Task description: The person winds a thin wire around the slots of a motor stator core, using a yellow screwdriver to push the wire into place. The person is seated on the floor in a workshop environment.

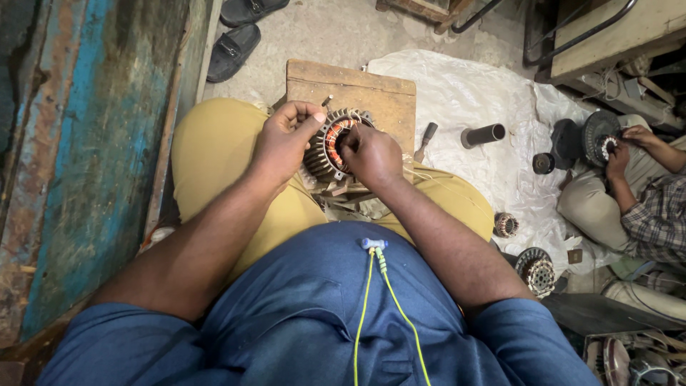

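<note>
Copper-wound motor stator [330, 143] on the wooden block [371, 93]: left hand [284, 139] clamps its rim, right hand [370, 154] fingers pinched inside its bore.

Lighting: soft, even daylight from above; plastic sheet [493, 107] brightest, near glare. Shadows faint. Focus sharp centrally; wide-angle bending at edges; lower right corner dim.

Both hands crowded the stator [330, 146] on the wooden block [371, 89], no gap btwn them. Left side shut in by the blue wall [86, 143]. Right: white sheet [464, 100] w/ open room near the dark tube [483, 134], then co-worker's hands [622, 154].
</note>
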